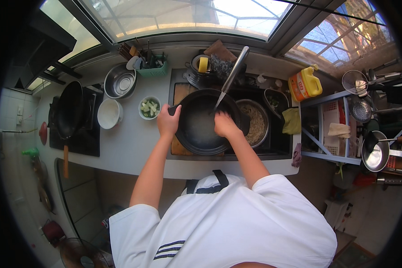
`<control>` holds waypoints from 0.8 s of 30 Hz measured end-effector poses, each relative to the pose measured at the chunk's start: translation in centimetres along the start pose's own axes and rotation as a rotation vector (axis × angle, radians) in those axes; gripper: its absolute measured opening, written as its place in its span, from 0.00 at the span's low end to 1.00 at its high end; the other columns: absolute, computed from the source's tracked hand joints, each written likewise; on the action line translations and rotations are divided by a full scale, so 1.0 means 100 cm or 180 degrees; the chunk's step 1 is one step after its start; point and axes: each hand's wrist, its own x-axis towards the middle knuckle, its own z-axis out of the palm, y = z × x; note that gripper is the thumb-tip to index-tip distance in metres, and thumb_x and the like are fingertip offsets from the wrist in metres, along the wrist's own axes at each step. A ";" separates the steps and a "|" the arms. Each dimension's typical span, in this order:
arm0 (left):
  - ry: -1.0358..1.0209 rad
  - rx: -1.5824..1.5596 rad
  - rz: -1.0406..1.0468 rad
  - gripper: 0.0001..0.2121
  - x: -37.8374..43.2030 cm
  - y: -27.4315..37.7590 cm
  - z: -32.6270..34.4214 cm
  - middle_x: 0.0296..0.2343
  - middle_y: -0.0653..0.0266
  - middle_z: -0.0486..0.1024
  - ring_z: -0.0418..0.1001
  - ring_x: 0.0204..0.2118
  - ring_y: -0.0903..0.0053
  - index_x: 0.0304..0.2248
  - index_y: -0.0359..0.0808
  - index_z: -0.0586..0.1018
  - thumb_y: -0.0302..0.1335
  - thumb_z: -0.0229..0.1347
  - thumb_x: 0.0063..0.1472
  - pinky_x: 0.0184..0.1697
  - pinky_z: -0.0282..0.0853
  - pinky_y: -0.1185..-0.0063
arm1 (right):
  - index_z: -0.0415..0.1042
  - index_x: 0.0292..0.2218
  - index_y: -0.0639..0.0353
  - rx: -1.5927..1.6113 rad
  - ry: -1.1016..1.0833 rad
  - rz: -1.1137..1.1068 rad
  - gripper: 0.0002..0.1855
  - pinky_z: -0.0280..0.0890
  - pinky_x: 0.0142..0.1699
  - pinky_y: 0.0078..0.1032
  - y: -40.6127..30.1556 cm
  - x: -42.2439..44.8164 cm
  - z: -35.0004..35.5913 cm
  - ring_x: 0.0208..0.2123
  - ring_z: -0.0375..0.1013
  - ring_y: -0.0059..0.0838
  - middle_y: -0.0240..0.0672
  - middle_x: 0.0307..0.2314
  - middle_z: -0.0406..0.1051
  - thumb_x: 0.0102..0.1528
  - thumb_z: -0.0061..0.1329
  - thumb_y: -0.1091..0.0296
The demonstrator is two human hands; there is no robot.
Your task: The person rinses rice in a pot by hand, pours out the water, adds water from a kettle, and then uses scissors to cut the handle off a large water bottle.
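A black pot [201, 147] with cloudy liquid inside sits over the sink [279, 142], partly above a wooden board [180, 147]. My left hand [168, 121] grips its left side handle [174, 109], thumb on top. Inside the pot, near its right wall, is my right hand [226, 124]. Its fingertips are hard to make out, so whether they hold anything is unclear. The metal faucet [232, 75] reaches down over the pot, just above my right hand. Right of the pot stands a steel bowl [267, 127] of pale, noodle-like strands [254, 125].
Left on the counter are a bowl of cut green vegetables [149, 108], a white bowl [110, 114], a steel basin [120, 80] and a wok [69, 110] on the stove. A yellow jug [305, 83] and a green cloth [291, 120] stand right, beside a utensil rack [330, 124].
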 end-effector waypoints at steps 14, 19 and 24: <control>0.0046 -0.0059 0.0151 0.20 0.002 0.019 0.010 0.22 0.48 0.74 0.73 0.27 0.53 0.28 0.31 0.72 0.44 0.59 0.53 0.30 0.67 0.67 | 0.55 0.54 0.75 0.2443 0.1173 0.1197 0.30 0.62 0.49 0.28 0.195 0.109 -0.073 0.40 0.69 0.38 0.46 0.37 0.69 0.47 0.35 0.82; 0.0154 0.0094 0.0106 0.21 -0.002 -0.002 -0.002 0.22 0.48 0.74 0.73 0.26 0.53 0.28 0.31 0.72 0.44 0.59 0.52 0.29 0.67 0.67 | 0.52 0.55 0.76 0.3956 0.0680 0.1281 0.33 0.63 0.49 0.28 0.141 0.131 -0.089 0.40 0.69 0.34 0.41 0.33 0.68 0.45 0.34 0.84; 0.0063 0.0066 0.0088 0.20 0.000 0.004 0.001 0.22 0.49 0.74 0.73 0.26 0.54 0.28 0.32 0.72 0.44 0.59 0.52 0.29 0.67 0.67 | 0.73 0.42 0.61 0.1838 0.0809 0.0604 0.20 0.65 0.45 0.28 0.140 0.033 -0.053 0.40 0.74 0.36 0.42 0.36 0.75 0.57 0.45 0.54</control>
